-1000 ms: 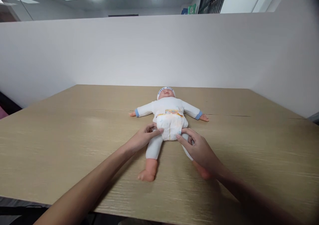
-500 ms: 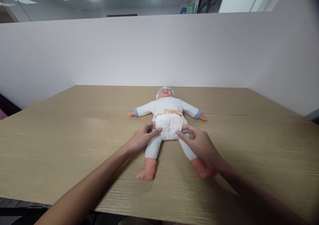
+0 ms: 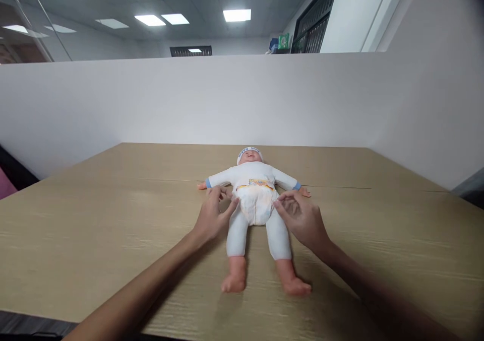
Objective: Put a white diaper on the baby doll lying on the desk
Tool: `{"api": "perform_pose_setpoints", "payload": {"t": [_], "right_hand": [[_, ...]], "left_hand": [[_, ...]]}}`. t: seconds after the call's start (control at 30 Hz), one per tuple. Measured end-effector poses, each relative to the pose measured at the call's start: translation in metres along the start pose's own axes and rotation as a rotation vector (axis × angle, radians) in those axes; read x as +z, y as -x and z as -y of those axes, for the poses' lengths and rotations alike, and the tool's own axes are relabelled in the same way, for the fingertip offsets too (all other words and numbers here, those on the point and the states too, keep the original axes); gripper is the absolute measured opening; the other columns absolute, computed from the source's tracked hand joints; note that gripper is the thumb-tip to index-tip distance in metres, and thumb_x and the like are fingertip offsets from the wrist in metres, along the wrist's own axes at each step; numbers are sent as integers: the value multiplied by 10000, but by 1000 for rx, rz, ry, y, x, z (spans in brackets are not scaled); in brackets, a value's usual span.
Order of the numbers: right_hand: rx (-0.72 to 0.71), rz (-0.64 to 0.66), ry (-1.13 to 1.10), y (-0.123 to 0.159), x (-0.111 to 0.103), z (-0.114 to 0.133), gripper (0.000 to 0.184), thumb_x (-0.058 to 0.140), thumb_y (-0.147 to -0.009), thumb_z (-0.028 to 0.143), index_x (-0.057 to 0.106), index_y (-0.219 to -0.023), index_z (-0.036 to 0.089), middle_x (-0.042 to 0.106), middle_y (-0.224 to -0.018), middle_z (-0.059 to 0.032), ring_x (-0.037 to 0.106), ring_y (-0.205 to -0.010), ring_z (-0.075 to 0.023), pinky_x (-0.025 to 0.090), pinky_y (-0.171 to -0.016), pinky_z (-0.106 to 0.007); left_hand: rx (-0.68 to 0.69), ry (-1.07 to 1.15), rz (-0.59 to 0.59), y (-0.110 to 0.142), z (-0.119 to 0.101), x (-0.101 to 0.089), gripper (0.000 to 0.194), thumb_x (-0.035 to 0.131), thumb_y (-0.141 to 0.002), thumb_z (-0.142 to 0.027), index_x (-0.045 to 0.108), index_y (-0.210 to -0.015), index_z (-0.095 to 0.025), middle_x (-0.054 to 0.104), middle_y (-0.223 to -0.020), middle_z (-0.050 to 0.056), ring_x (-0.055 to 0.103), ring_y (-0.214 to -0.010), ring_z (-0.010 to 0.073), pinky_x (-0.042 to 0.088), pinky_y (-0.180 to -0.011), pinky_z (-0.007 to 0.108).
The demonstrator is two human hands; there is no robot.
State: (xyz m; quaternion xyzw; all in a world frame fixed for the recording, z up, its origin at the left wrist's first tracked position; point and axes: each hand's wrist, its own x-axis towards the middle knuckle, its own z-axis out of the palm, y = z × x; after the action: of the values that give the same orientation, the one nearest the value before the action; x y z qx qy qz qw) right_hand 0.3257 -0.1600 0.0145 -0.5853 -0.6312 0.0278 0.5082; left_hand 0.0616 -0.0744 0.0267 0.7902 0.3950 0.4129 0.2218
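A baby doll [image 3: 252, 175] in white clothes and a white cap lies on its back on the wooden table [image 3: 94, 220], arms spread, bare feet toward me. It wears a white diaper [image 3: 257, 202]. My left hand [image 3: 214, 215] rests at the diaper's left side, fingers curled against the doll's hip. On the other side my right hand [image 3: 300, 215] pinches the diaper's edge with bent fingers.
A white partition wall [image 3: 151, 99] stands behind the table and continues along the right side. The table's front edge runs near the bottom left. Ceiling lights and a dark window frame show above the partition.
The doll's legs have come closer together and point straighter at me. Both hands have shifted up from the diaper's lower part to its sides near the waist. The view tilted up.
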Motion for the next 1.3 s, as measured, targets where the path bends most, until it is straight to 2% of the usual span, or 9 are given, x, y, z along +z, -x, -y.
{"api": "perform_pose_setpoints", "payload": {"t": [0.1,0.23,0.43,0.67,0.87,0.97,1.1,1.2,1.3], "right_hand": [[-156,-39,19,-21,11,-25,306,628,-1053,474,703,-1179,205,751,-1155,-81,701,-981,-226,569,-929,-364],[-174,19,-52,-30,28,-57,447,552,-1097,467,613,-1450,200,657,-1448,-133,637,-1314,-276,532,-1143,-467],[-291,174,-54,-19,24,-59,490,477,-1144,418,513,-1610,268,532,-1635,-94,470,-1540,-283,379,-1309,-536],[-435,273,64,-23,22,-55,604,419,-1149,423,343,-1730,278,424,-1728,-74,379,-1615,-290,312,-1351,-576],[-525,303,198,-29,13,-64,643,373,-1142,479,310,-1743,260,377,-1754,-81,351,-1628,-296,281,-1354,-590],[-447,216,317,-37,8,-85,672,324,-1128,516,318,-1742,241,363,-1760,-96,348,-1626,-319,319,-1327,-590],[-242,79,432,-55,9,-125,653,368,-1122,533,466,-1646,156,494,-1663,-171,458,-1542,-351,385,-1277,-569],[-159,110,477,-66,12,-146,654,463,-1084,595,587,-1520,123,628,-1513,-202,594,-1373,-386,462,-1188,-549],[-121,178,497,-69,15,-148,613,486,-1073,597,632,-1465,149,719,-1361,-182,670,-1217,-374,512,-1079,-488]], "left_hand": [[165,13,3,-17,9,7,303,558,-1092,-463,597,-1266,-218,663,-1341,109,563,-1280,259,448,-1134,417],[315,43,93,-32,26,18,425,461,-1135,-432,532,-1485,-202,565,-1565,148,469,-1499,270,343,-1292,466],[363,21,232,-29,43,13,552,373,-1155,-466,426,-1658,-247,446,-1711,122,371,-1608,271,276,-1353,485],[440,-46,322,-30,35,12,617,307,-1151,-537,397,-1704,-279,379,-1773,67,274,-1666,280,213,-1385,522],[458,-62,287,-30,36,12,598,291,-1153,-528,451,-1670,-274,459,-1728,52,315,-1630,276,236,-1370,497],[394,-83,197,-36,49,11,643,255,-1151,-545,381,-1701,-237,445,-1732,91,329,-1613,279,265,-1351,483],[159,-241,-40,-57,84,9,658,353,-1127,-577,423,-1643,-176,512,-1653,159,420,-1522,316,314,-1291,501],[39,-410,-1,-73,108,6,665,473,-1070,-643,558,-1503,-146,634,-1493,190,514,-1401,366,357,-1215,527],[7,-526,68,-82,116,6,652,524,-1028,-711,645,-1368,-167,722,-1318,180,602,-1247,371,392,-1121,513]]}}
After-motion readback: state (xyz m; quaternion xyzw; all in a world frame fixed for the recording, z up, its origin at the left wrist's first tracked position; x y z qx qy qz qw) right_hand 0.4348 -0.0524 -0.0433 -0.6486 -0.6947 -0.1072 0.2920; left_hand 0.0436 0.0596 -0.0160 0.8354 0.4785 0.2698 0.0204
